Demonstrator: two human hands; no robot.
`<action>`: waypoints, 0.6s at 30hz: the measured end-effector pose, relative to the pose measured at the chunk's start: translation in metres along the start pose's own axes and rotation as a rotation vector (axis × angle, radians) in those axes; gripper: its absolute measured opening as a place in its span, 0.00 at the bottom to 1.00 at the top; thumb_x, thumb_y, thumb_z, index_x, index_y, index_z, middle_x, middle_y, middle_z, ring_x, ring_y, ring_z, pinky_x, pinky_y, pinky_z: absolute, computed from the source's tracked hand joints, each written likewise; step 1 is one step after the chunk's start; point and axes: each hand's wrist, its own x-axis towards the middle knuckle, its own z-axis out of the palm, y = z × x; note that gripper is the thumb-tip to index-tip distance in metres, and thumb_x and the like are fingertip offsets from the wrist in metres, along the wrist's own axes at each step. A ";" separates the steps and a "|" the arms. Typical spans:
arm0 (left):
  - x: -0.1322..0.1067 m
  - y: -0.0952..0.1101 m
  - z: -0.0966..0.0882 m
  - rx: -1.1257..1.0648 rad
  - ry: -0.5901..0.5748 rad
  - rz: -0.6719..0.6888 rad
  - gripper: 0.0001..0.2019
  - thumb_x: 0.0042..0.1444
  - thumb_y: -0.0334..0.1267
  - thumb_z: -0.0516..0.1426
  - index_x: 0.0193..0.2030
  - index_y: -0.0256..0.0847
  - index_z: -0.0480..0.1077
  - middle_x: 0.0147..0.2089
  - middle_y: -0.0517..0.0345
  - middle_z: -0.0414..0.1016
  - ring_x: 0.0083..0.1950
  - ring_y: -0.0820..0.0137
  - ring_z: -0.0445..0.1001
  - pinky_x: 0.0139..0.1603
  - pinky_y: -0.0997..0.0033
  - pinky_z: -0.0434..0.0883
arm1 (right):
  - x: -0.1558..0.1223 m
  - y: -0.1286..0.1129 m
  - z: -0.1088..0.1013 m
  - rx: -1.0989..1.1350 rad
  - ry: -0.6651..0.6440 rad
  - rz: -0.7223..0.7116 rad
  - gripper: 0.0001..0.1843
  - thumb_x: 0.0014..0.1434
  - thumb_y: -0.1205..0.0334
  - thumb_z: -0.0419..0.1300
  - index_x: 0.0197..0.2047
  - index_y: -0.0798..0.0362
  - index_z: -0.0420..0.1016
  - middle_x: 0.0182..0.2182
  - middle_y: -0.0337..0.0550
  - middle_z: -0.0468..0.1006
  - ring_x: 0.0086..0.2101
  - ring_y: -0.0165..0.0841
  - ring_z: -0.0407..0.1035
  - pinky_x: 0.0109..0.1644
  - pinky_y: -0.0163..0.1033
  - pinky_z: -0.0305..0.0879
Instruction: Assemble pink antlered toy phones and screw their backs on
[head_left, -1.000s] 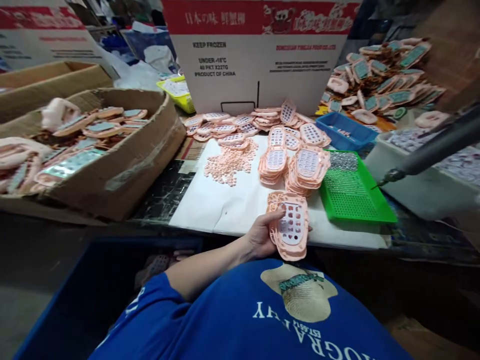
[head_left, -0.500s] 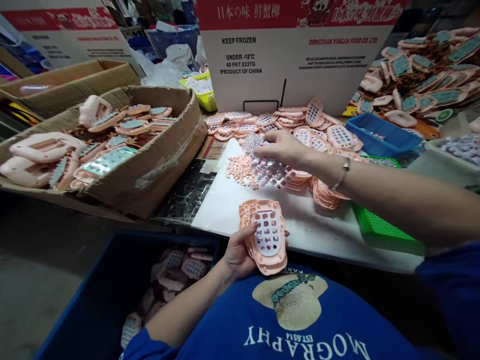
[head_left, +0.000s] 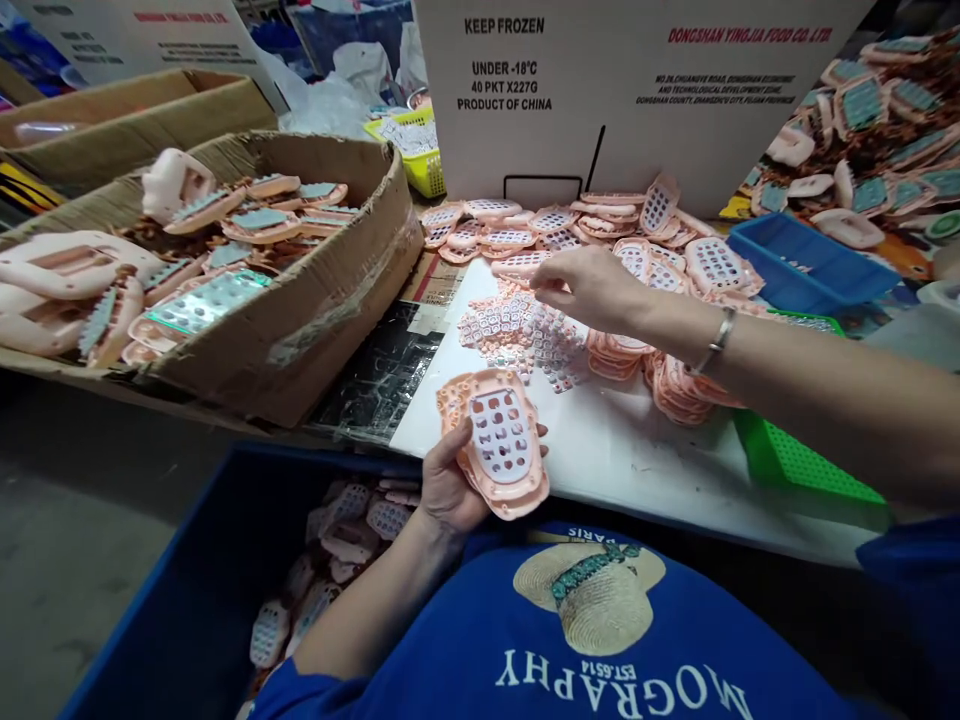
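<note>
A white sheet [head_left: 600, 455] covered much of the dark surface [head_left: 375, 375], backed along the far edge by a carton panel [head_left: 637, 110] printed KEEP FROZEN. At the near edge, the left hand [head_left: 448, 490] grasped a layered stack of peach plastic phone shells [head_left: 501, 440], thumb on the top one, whose white keypad plate had rows of holes. The right hand [head_left: 589, 285] was over a heap of small buttons [head_left: 517, 330] toward the far edge; its fingers were curled, and whether they pinched anything could not be told. More pierced shells [head_left: 506, 238] lay along the far edge. By the right edge was a green perforated basket [head_left: 810, 465], partly behind the forearm, with a blue tray [head_left: 810, 265] farther back. A cardboard box [head_left: 360, 270] of shells occupied the left edge; a blue bin [head_left: 187, 560] stood below the near left corner.
</note>
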 end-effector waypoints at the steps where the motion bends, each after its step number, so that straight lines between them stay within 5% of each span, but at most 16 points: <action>1: -0.001 0.005 -0.001 0.006 0.020 0.048 0.25 0.47 0.46 0.67 0.51 0.34 0.76 0.45 0.41 0.83 0.45 0.54 0.83 0.48 0.56 0.79 | -0.010 -0.003 -0.002 -0.016 -0.020 -0.035 0.11 0.62 0.65 0.57 0.42 0.56 0.82 0.38 0.47 0.81 0.39 0.37 0.72 0.45 0.41 0.61; 8: -0.007 0.028 -0.004 0.019 0.239 0.327 0.23 0.52 0.45 0.62 0.53 0.37 0.75 0.47 0.44 0.83 0.48 0.51 0.82 0.55 0.46 0.77 | -0.046 -0.037 0.018 -0.170 -0.272 -0.142 0.12 0.65 0.69 0.55 0.43 0.54 0.81 0.42 0.48 0.82 0.43 0.39 0.73 0.41 0.40 0.61; 14: -0.007 0.026 -0.002 0.024 0.287 0.348 0.23 0.52 0.45 0.62 0.53 0.36 0.75 0.47 0.42 0.82 0.56 0.46 0.78 0.59 0.41 0.72 | -0.034 -0.048 0.053 -0.212 -0.226 -0.130 0.13 0.65 0.61 0.58 0.47 0.60 0.78 0.45 0.57 0.80 0.47 0.47 0.70 0.46 0.45 0.63; 18: -0.002 0.023 -0.001 -0.013 0.279 0.314 0.22 0.53 0.43 0.61 0.54 0.36 0.74 0.46 0.43 0.83 0.56 0.47 0.79 0.59 0.42 0.72 | -0.028 -0.048 0.056 -0.186 -0.185 -0.126 0.12 0.62 0.59 0.62 0.45 0.58 0.78 0.44 0.57 0.79 0.45 0.47 0.70 0.44 0.45 0.62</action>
